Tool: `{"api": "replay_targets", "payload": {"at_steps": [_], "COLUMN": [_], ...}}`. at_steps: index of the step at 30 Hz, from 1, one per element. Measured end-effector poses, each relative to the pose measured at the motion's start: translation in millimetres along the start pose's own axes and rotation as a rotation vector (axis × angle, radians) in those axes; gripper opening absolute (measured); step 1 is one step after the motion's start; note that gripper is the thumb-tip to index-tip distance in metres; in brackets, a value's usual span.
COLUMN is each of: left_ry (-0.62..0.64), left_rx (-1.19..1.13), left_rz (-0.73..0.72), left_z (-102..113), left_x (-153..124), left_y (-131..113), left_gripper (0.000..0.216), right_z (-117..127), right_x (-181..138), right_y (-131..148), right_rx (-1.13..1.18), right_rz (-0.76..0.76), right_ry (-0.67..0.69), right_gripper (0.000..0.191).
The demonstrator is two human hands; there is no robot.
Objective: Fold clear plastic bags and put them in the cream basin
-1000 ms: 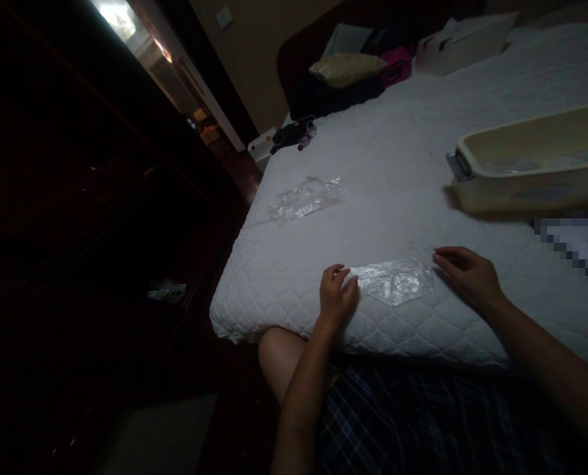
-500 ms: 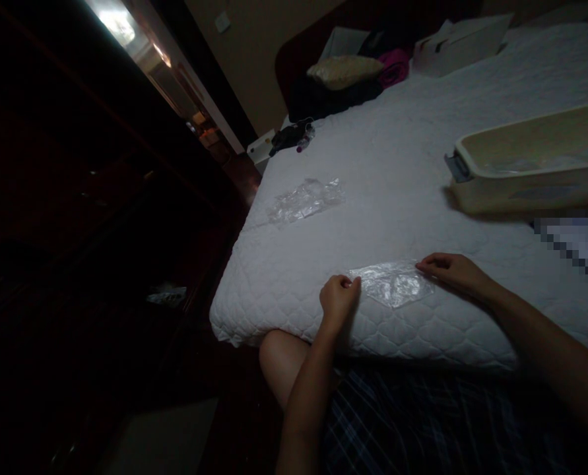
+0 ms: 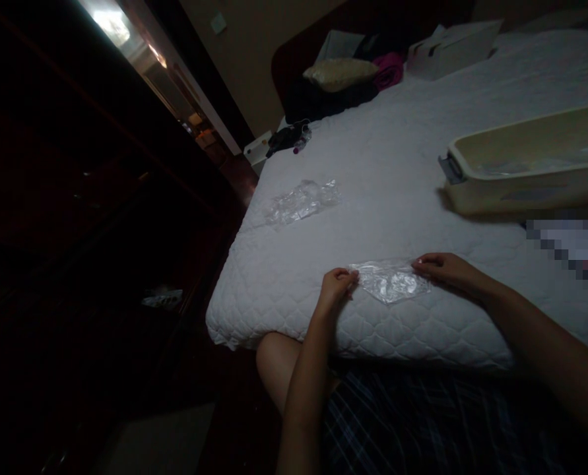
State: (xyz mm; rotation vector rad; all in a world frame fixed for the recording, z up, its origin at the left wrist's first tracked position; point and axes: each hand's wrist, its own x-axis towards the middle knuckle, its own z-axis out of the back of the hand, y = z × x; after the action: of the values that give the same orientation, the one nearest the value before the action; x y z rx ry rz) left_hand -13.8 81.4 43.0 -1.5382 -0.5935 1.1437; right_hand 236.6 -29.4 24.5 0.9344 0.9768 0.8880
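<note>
A clear, crinkled plastic bag lies spread near the front edge of the white quilted bed. My left hand pinches its left upper corner between thumb and fingers. At the other end, my right hand pinches the right upper corner, fingertips pressed together. Between the two hands the bag's top edge runs fairly straight, while its lower part rests on the quilt. Farther back and to the left, a second clear plastic bag lies flat on the bed, touched by neither hand.
A cream plastic bin with a grey latch stands at the right, clear plastic inside. Behind are a white box, a beige pillow-like bundle and a rolled magenta cloth. Dark furniture fills the left.
The view has shifted slightly. My left hand has moved its fingers a little on the bag's corner; the right hand keeps its pinch.
</note>
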Motion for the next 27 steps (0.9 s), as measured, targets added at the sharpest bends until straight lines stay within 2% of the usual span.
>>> {"api": "replay_targets", "payload": {"at_steps": [2, 7, 13, 18, 22, 27], "left_ry": [-0.011, 0.023, 0.05, 0.122, 0.111, 0.093], "left_rx": [0.079, 0.149, 0.055, -0.003, 0.0, -0.016], "left_rz": [0.039, 0.052, 0.002, -0.024, -0.065, -0.137], "left_z": [-0.2, -0.3, -2.4, -3.2, -5.3, -6.3], "left_x": [2.9, 3.7, -2.8, -0.2, 0.6, -2.9], "left_y": [-3.0, -7.6, -6.4, -0.4, 4.8, 8.5], "left_gripper": [0.045, 0.041, 0.043, 0.05, 0.048, 0.044], "right_z": [0.3, 0.6, -0.5, -0.2, 1.6, 2.3], "right_x": [2.1, 4.7, 0.4, 0.1, 1.6, 0.0], "right_y": [-0.1, -3.6, -3.3, -4.0, -5.8, -6.2], "right_rx": [-0.01, 0.027, 0.077, 0.095, 0.088, 0.081], "right_rz": [-0.032, 0.0, -0.013, -0.025, 0.024, 0.043], "right_ry": [0.033, 0.038, 0.042, 0.033, 0.085, 0.088], "right_gripper": [0.048, 0.047, 0.05, 0.049, 0.044, 0.041]}}
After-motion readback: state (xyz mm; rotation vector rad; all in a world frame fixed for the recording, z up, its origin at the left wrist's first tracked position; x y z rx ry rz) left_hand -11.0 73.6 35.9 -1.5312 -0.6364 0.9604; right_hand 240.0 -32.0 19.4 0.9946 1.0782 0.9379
